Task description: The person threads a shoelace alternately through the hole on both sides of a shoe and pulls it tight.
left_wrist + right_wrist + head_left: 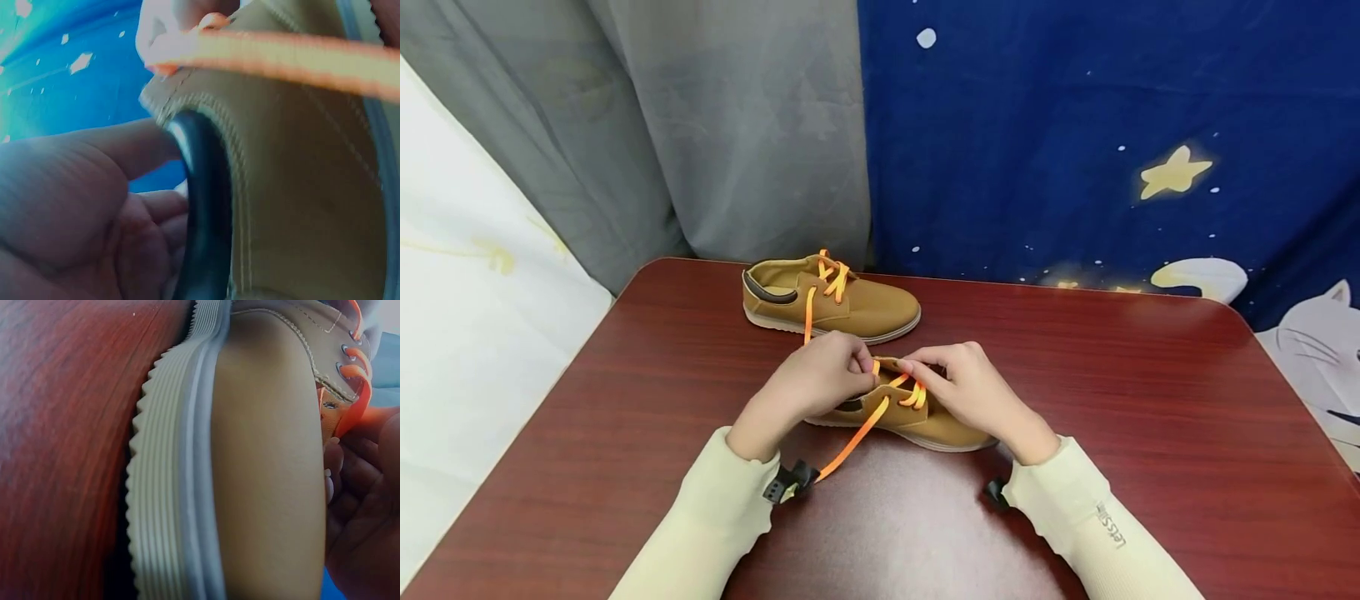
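Note:
A tan lace-up shoe [943,427] stands on the table under both hands, toe to the right, with an orange shoelace [859,435] threaded through its front eyelets. One lace end trails from the near flap toward the left sleeve. My left hand [814,377] is over the shoe's opening, pinching the other part of the lace between thumb and fingers. With thumb and forefinger, my right hand [970,385] grips the far eyelet flap. The left wrist view shows the shoe's dark padded collar [209,200] close up; in the right wrist view the ribbed sole [165,469] fills the middle.
A matching tan shoe [880,307] with orange laces stands just behind, toe to the right, one lace end hanging down its near side. The reddish-brown table [1112,383] extends to both sides. Grey and blue curtains [1037,142] hang behind the table's far edge.

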`<state>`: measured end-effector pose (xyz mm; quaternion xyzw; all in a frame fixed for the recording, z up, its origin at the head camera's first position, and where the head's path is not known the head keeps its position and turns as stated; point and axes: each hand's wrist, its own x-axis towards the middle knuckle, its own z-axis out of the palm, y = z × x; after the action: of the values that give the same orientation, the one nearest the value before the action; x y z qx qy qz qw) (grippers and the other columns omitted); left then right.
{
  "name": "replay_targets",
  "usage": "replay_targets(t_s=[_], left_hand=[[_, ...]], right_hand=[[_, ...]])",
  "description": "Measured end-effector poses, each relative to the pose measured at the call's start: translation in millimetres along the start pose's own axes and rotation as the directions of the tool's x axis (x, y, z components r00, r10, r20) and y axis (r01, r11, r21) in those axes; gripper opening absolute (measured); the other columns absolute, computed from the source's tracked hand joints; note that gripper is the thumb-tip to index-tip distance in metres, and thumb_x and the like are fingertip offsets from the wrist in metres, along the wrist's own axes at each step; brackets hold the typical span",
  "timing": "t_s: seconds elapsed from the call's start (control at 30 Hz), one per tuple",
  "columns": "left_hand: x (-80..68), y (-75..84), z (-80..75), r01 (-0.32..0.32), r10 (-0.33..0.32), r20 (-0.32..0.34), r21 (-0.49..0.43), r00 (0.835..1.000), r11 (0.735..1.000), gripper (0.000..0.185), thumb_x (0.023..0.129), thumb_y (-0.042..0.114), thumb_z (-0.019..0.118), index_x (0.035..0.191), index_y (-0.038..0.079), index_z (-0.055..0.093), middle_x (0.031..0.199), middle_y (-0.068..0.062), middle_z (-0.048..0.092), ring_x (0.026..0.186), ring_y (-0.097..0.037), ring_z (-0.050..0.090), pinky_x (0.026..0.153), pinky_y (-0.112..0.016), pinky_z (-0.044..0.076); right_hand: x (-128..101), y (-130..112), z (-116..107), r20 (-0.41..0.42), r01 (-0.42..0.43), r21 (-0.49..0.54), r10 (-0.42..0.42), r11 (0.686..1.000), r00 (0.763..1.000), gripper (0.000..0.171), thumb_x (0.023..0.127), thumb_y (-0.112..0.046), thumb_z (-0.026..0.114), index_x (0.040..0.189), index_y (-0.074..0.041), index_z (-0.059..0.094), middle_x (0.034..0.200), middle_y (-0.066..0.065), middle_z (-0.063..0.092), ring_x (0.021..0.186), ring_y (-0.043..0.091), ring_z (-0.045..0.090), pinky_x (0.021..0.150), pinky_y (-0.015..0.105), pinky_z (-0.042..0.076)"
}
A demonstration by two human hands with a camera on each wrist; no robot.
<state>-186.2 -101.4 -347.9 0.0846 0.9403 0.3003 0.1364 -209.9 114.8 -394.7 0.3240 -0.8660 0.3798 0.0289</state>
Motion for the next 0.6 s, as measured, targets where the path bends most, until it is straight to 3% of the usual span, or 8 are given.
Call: replay_targets(t_s=[0.13,0.3,0.47,0.6], left_hand=[[0.4,-5.8,-4.5,-0.035,0.033,-0.014,-0.186,0.999,0.982,0.013,0.09,0.02,0.073,0.089,0.009,0.067,0.077,-0.002,0.072,0.066,-0.01,0.056,0.062,-0.026,0.044],[2.5,-8.0,-7.4,-0.083,0.073,-0.045,-0.319,0.996,0.944,0.018,0.092,0.016,0.072,0.104,0.003,0.073,0.083,-0.005,0.075,0.068,-0.01,0.059,0.063,-0.024,0.047],[4.1,-12.3,-11.4,-0.08,0.064,-0.051,-0.463,0.997,0.882,0.022,0.095,0.017,0.07,0.109,0.001,0.073,0.089,-0.006,0.076,0.071,-0.014,0.064,0.066,-0.03,0.057],[5.0,-14.0,-13.2,-0.102,0.049,-0.109,-0.553,0.993,0.827,0.025,0.098,0.022,0.068,0.106,-0.001,0.072,0.091,-0.01,0.078,0.075,-0.013,0.069,0.072,-0.031,0.06]], right_hand=[[0,1,1,0.0,0.008,0.001,-0.008,1.0,1.0,0.017,0.1,-0.024,0.064,0.102,-0.019,0.081,0.089,-0.01,0.077,0.076,0.002,0.062,0.069,0.021,0.051],[0,1,1,0.001,0.01,-0.009,-0.01,1.0,1.0,0.018,0.1,-0.025,0.064,0.102,-0.02,0.081,0.088,-0.01,0.076,0.076,0.002,0.062,0.07,0.021,0.051],[1,1,0,0.002,0.014,-0.026,-0.014,1.0,1.0,0.018,0.101,-0.026,0.063,0.102,-0.02,0.08,0.089,-0.01,0.077,0.077,0.002,0.063,0.071,0.022,0.052],[1,-1,0,0.001,0.004,-0.03,-0.004,1.0,1.0,0.018,0.101,-0.026,0.063,0.101,-0.02,0.08,0.089,-0.01,0.077,0.078,0.003,0.064,0.072,0.023,0.053]])
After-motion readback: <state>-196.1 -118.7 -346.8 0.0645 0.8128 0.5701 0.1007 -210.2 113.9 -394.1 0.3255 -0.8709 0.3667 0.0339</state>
